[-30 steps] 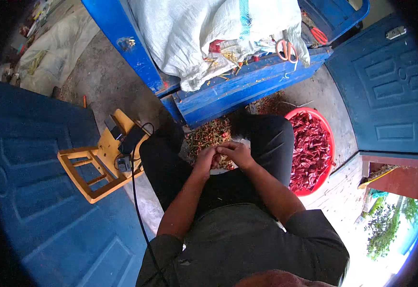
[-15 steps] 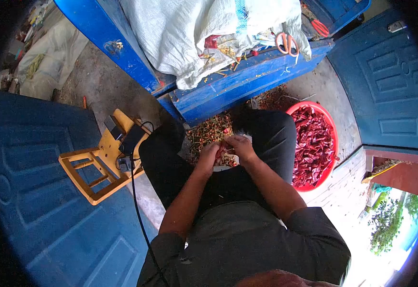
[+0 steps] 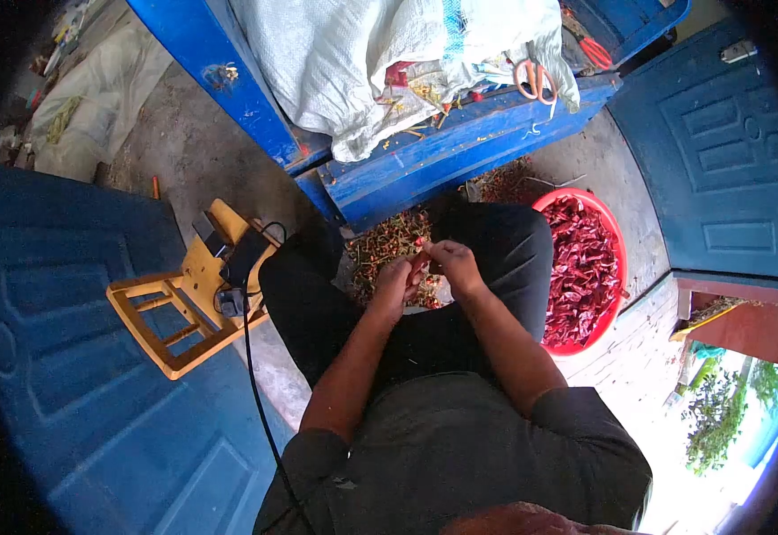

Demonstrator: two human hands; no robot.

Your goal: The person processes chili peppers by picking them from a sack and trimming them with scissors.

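Observation:
Between the knees my left hand (image 3: 395,283) is closed around a dark red dried chili (image 3: 419,262). My right hand (image 3: 453,260) pinches the upper end of the same chili, close to my left fingers. Below both hands, a heap of stems and red bits (image 3: 378,254) covers the floor. A red basin (image 3: 622,267) full of dark red dried chilies (image 3: 576,267) stands beside my right knee.
Ahead is a blue wooden bench (image 3: 460,147) bearing a white woven sack (image 3: 318,62), pink-handled scissors (image 3: 534,80) and red-handled scissors (image 3: 596,52). A yellow wooden chair (image 3: 175,361) with black devices and a cable lies left. Blue doors stand on both sides.
Both hands have shifted slightly up, and the chili between them shows more clearly. The view has moved a little.

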